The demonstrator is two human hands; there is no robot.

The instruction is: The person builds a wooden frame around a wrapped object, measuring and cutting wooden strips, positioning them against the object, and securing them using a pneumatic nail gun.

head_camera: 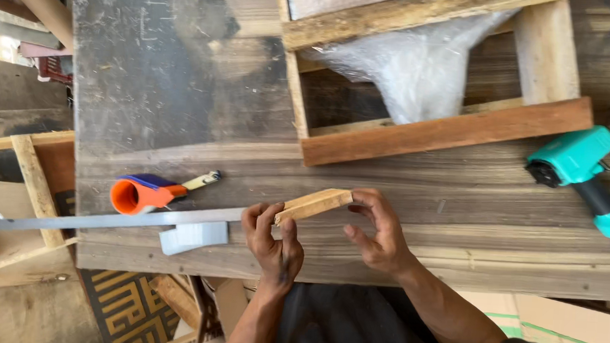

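Both hands grip a small wooden block (314, 205) just above a weathered workbench (183, 102): the left hand (273, 239) pinches its near end, the right hand (378, 231) its far end. An orange-and-blue tape dispenser (144, 192) lies left; a teal nail gun (587, 172) sits right, beside a wooden frame (446, 134).

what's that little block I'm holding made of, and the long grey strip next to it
The small block, held between both hands, looks like raw, unfinished wood: pale tan, with visible grain lines. The long grey strip looks like metal or perhaps plastic: flat, smooth, evenly grey. The picture doesn't settle which.
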